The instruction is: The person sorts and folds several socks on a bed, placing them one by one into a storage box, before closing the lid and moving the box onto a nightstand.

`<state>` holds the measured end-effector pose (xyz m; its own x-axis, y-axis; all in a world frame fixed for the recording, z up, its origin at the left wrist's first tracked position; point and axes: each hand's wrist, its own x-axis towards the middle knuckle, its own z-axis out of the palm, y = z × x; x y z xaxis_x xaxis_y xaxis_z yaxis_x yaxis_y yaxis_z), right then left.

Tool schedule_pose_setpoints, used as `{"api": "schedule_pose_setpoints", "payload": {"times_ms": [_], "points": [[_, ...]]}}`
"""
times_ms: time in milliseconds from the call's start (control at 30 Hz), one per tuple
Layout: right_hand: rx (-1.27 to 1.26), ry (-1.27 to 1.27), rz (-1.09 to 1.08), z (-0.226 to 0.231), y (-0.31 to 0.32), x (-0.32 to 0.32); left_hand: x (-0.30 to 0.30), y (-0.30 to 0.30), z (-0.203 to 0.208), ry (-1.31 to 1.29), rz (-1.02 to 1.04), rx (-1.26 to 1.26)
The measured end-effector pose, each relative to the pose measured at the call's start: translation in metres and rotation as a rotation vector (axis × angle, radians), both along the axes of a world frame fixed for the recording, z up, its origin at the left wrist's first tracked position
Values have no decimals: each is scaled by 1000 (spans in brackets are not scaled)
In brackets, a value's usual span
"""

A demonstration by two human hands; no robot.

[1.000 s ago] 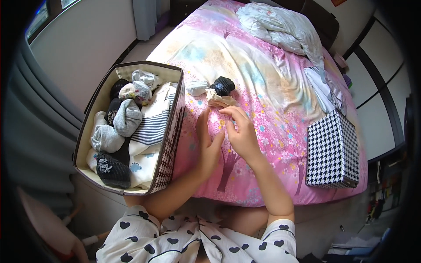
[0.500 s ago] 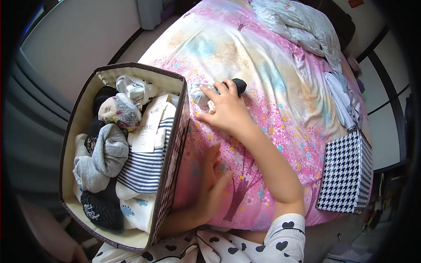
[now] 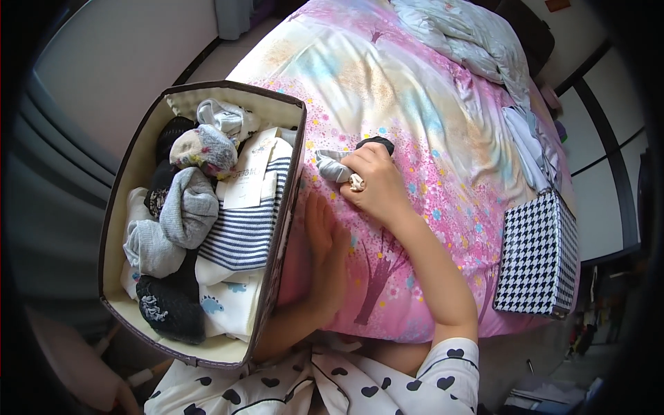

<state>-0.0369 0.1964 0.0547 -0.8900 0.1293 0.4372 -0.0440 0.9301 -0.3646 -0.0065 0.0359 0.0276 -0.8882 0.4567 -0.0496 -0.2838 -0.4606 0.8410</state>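
My right hand (image 3: 377,183) is closed on a small bunch of socks lying on the bed. A light grey sock (image 3: 333,166) sticks out to its left, a black sock (image 3: 379,142) shows beyond its knuckles, and a cream bit of cloth (image 3: 356,182) pokes out by the thumb. Beside the right wall of a fabric storage box (image 3: 275,235), my left hand (image 3: 325,235) has its fingers stretched out and holds nothing. Inside the box lie a grey sock pair (image 3: 187,207), striped socks (image 3: 245,238) with a paper tag (image 3: 247,176), black socks (image 3: 173,308) and a flowered sock bundle (image 3: 204,149).
The box stands at the bed's left edge. A pink flowered sheet (image 3: 429,277) covers the bed. At the right edge is a black-and-white houndstooth box (image 3: 532,252), with pale folded clothes (image 3: 527,149) beyond it. A crumpled quilt (image 3: 460,38) lies at the far end.
My right hand has closed on the socks, its fingers bent where they were spread over them. The left hand stays beside the box. The whole view has shifted slightly.
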Motion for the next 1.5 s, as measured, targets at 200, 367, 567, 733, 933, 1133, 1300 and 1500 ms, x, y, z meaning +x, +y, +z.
{"api": "schedule_pose_setpoints", "payload": {"times_ms": [200, 367, 567, 733, 933, 1133, 1300, 1500], "points": [[-62, 7, 45, 1, -41, 75, 4, -5, 22, 142, -21, -74], [-169, 68, -92, -3, -74, 118, 5, -1, -1, 343, -15, -95], [-453, 161, -161, 5, -89, 147, 9, 0, -3, 283, -48, -10], [-891, 399, -227, -21, -80, 159, 18, -1, 14, 262, 15, -1], [-360, 384, -430, -28, -97, 154, 11, -7, -5, 815, 85, -33], [-332, 397, -425, -32, -96, 159, 30, -22, 7, 1020, 262, -244], [-559, 546, -326, -13, -125, 174, 59, -59, 13, 1060, 204, -138], [-1072, 545, -155, 6, -173, 201, 81, -100, 48, 919, -10, -18]]}}
